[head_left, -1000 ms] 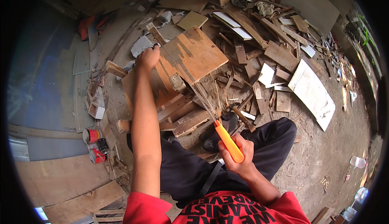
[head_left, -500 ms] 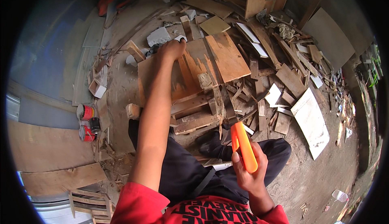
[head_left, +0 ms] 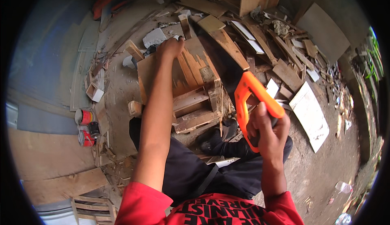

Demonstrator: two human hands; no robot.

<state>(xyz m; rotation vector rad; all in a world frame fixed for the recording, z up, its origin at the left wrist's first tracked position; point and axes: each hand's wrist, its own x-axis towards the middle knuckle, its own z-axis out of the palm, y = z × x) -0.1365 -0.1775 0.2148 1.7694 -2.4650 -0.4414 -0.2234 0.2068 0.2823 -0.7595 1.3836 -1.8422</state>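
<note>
Orange plastic-handled handsaw point(head_left: 245, 81) at the right edge of a split brown plywood panel point(head_left: 189, 68) on a rough timber frame point(head_left: 198, 121).
Right hand point(head_left: 269, 124): fingers wrapped round the smooth looped handle point(head_left: 241, 107); dark, flat blade point(head_left: 228, 64) alongside the panel. Left hand point(head_left: 170, 49): at the far edge, fingers curled, tips hidden; grip cannot be confirmed. Plywood face peels in jagged strips.

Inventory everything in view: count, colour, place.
Handsaw: 1, orange-handled, right of centre
Board: 1, brown, centre
Wooden frame: 1, brown, below board
Scrap wood: many, brown, upper right
Large panel: 1, white, right
Cans: 3, two red, one black, left
Block: 1, pale grey, upper left
Slatted piece: 1, brown, lower left
Plastic items: 2, clear, lower right
Plants: uncounted, green, right edge
Shirt: 1, red, lower edge
Trousers: 1 pair, black, lower centre
Left hand: 1, bare, on board
Right hand: 1, bare, gripping handsaw
</note>
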